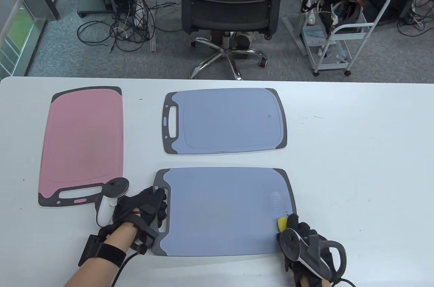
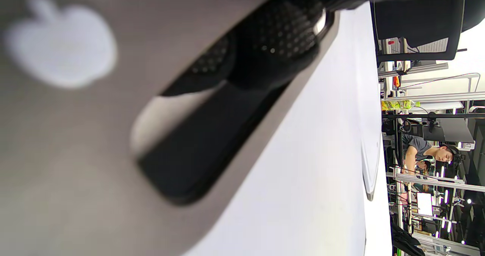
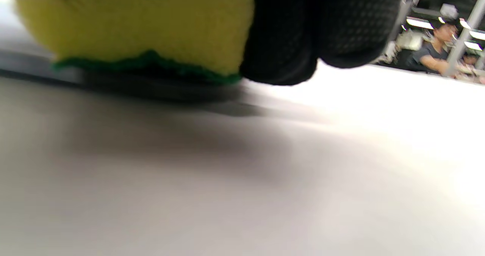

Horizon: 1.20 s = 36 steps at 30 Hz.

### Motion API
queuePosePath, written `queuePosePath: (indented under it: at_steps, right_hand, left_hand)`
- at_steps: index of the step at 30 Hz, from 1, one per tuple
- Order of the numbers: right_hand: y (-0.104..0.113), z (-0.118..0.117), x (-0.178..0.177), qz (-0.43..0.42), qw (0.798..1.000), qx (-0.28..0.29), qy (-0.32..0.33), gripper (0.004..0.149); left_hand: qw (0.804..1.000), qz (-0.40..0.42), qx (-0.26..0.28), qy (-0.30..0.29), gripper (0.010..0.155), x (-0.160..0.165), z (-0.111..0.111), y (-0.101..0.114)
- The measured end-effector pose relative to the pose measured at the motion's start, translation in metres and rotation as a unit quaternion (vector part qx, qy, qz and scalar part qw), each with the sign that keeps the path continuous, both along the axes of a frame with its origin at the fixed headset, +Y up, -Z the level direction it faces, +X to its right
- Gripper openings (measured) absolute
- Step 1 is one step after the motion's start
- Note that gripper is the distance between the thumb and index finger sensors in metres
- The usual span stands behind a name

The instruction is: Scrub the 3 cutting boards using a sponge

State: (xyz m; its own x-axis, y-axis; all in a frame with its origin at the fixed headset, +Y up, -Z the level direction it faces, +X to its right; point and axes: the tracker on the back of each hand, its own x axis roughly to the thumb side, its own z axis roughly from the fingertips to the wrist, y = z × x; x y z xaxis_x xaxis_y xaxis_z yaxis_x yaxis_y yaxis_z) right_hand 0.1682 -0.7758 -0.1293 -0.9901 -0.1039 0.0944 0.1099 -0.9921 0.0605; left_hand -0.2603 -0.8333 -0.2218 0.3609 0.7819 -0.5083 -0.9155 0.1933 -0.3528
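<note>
Three cutting boards lie on the white table (image 1: 356,151): a pink board (image 1: 81,141) at the left, a blue board (image 1: 225,121) at the back middle, and a larger blue board (image 1: 223,212) at the front. My left hand (image 1: 149,205) rests on the front board's dark handle end, with fingers curled into the handle slot (image 2: 197,161). My right hand (image 1: 298,232) grips a yellow sponge (image 1: 282,223) with a green scouring side (image 3: 151,64), pressed on the front board's right edge.
An office chair (image 1: 227,2) stands beyond the table's far edge. A white cart (image 1: 342,29) with cables is at the back right. In the wrist views, people sit at desks (image 3: 432,51) in the background.
</note>
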Motion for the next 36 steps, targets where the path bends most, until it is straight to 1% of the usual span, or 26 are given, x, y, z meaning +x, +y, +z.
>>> queuePosePath:
  at_steps: [2,3,5,6,8,9,10,12,14,16,18,20,22,23,24,25,26,27,28,29,30,31,33,34,35,36]
  right_hand:
    - [0.002,-0.003,-0.036,-0.016,0.998,0.009,0.068,0.071]
    - [0.004,-0.004,-0.071,-0.033,0.993,0.009,0.114,0.071]
    - [0.007,-0.002,-0.130,-0.054,0.981,0.003,0.186,0.072]
    - [0.008,-0.001,-0.152,-0.053,0.976,0.003,0.213,0.072]
    - [0.011,0.006,-0.208,-0.037,0.956,0.012,0.290,0.072]
    - [0.012,0.008,-0.223,-0.027,0.949,0.023,0.314,0.072]
    - [0.012,0.008,-0.231,-0.020,0.947,0.029,0.320,0.072]
    - [0.013,0.005,-0.227,-0.013,0.950,0.019,0.310,0.071]
    - [0.012,0.001,-0.203,-0.020,0.960,0.018,0.280,0.071]
    - [0.010,-0.003,-0.161,0.005,0.972,0.017,0.235,0.071]
    - [0.005,-0.003,-0.101,0.002,0.987,0.017,0.160,0.071]
    - [0.001,-0.001,-0.049,-0.020,0.997,0.011,0.079,0.071]
    - [-0.001,0.001,-0.003,-0.016,1.000,0.004,-0.003,0.071]
    - [-0.001,0.002,0.014,-0.005,0.999,-0.001,-0.034,0.070]
    - [-0.001,0.003,0.029,0.000,0.998,-0.008,-0.058,0.071]
    - [-0.002,0.003,0.036,-0.002,0.998,-0.010,-0.067,0.071]
    - [-0.002,0.003,0.035,-0.006,0.998,-0.011,-0.066,0.071]
    - [-0.003,0.002,0.027,-0.015,0.998,0.002,-0.053,0.071]
    - [-0.003,0.001,0.017,-0.002,0.999,0.016,-0.043,0.071]
    - [-0.001,-0.001,0.000,0.009,1.000,0.020,0.000,0.071]
    - [0.000,-0.003,-0.024,-0.008,0.999,0.025,0.044,0.071]
    - [0.001,-0.004,-0.041,-0.021,0.997,0.026,0.066,0.071]
    - [0.005,-0.004,-0.104,-0.061,0.987,0.011,0.145,0.073]
    - [0.007,-0.003,-0.125,-0.066,0.983,0.009,0.172,0.073]
    - [0.009,0.001,-0.159,-0.064,0.974,0.010,0.216,0.074]
    - [0.010,0.004,-0.177,-0.059,0.969,0.010,0.241,0.074]
  left_hand:
    - [1.000,0.001,-0.001,-0.001,0.053,0.000,0.000,0.000]
    - [1.000,0.002,-0.001,-0.001,0.053,0.000,0.000,0.000]
    - [1.000,0.002,-0.001,-0.001,0.054,0.000,0.000,0.000]
    - [1.000,0.004,-0.003,-0.001,0.053,0.000,0.000,0.000]
    - [1.000,0.012,-0.007,-0.004,0.053,-0.001,-0.001,0.000]
    - [1.000,0.012,-0.008,-0.004,0.053,-0.001,-0.001,-0.001]
    - [1.000,0.012,-0.007,-0.004,0.053,-0.001,-0.001,-0.001]
    - [1.000,0.012,-0.007,-0.004,0.053,-0.001,-0.001,-0.001]
    - [1.000,0.013,-0.008,-0.004,0.053,-0.001,-0.001,-0.001]
    - [1.000,0.012,-0.008,-0.004,0.053,-0.001,-0.001,0.000]
    - [1.000,0.010,-0.007,-0.004,0.053,0.000,0.000,0.000]
    - [1.000,0.007,-0.005,-0.003,0.053,0.000,-0.001,-0.001]
    - [1.000,0.003,-0.003,-0.003,0.053,0.000,-0.001,-0.001]
    - [1.000,0.002,-0.002,-0.003,0.053,0.000,-0.001,-0.001]
    - [1.000,0.001,-0.001,-0.002,0.053,0.000,-0.001,-0.001]
    - [1.000,0.000,-0.001,-0.003,0.053,0.000,-0.001,-0.001]
    - [1.000,-0.001,0.000,-0.003,0.053,0.000,-0.001,-0.001]
    - [1.000,-0.001,0.000,-0.003,0.053,0.000,-0.001,-0.001]
    - [1.000,-0.001,0.000,-0.003,0.053,0.000,-0.001,-0.001]
    - [1.000,-0.001,0.000,-0.003,0.053,0.000,-0.001,-0.001]
    - [1.000,-0.001,-0.001,-0.003,0.053,0.000,-0.001,-0.001]
    - [1.000,-0.001,-0.001,-0.003,0.053,0.000,-0.001,-0.001]
    - [1.000,0.002,-0.003,-0.003,0.053,0.000,-0.001,-0.001]
    - [1.000,0.002,-0.003,-0.003,0.053,0.000,-0.001,-0.001]
    - [1.000,0.002,-0.004,-0.003,0.053,0.000,-0.001,-0.001]
    - [1.000,0.004,-0.004,-0.003,0.053,0.000,-0.001,-0.001]
